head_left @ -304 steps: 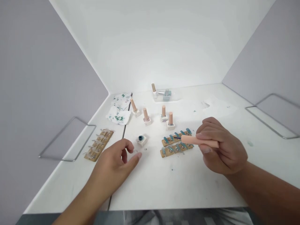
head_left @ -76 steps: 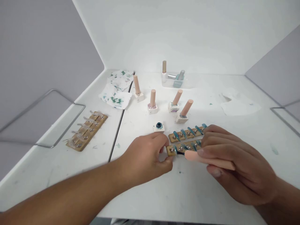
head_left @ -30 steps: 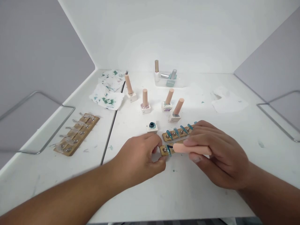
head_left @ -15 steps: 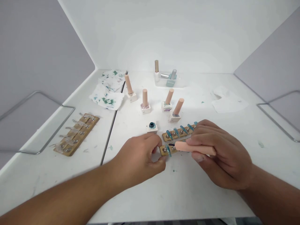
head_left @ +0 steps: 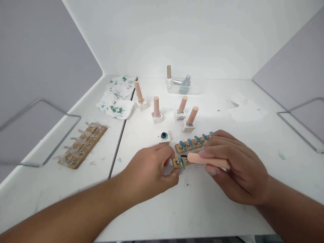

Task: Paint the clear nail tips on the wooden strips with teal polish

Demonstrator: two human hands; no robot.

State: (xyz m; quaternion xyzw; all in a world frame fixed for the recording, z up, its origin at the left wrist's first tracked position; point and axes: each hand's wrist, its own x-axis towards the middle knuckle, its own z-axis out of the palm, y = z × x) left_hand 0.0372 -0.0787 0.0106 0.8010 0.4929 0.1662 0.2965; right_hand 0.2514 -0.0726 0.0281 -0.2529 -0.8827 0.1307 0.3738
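My left hand (head_left: 154, 167) pinches the left end of the nearer wooden nail-tip stand (head_left: 174, 164). Upright on that end is a teal painted nail tip (head_left: 182, 163). My right hand (head_left: 238, 165) is closed around the peach handle of a nail polish brush (head_left: 209, 160); its dark bristles are close beside the teal tip, and I cannot tell whether they touch. Just behind lies a second wooden stand (head_left: 179, 148) with several teal nail tips, its right end hidden by my right hand. An uncapped square polish bottle (head_left: 164, 136) with a dark teal neck stands past my left hand.
Several peach-capped polish bottles (head_left: 157, 114) stand further back. Behind them is a clear tray (head_left: 174, 90) of bottles. Stained tissues (head_left: 116, 106) and a stand with clear nail tips (head_left: 86, 145) lie left, a white tissue (head_left: 246, 111) right. Metal wire frames (head_left: 57, 104) flank the table.
My right hand and the brush have shifted slightly left, bringing the bristles nearer the teal nail tip. My left hand holds its place on the stand.
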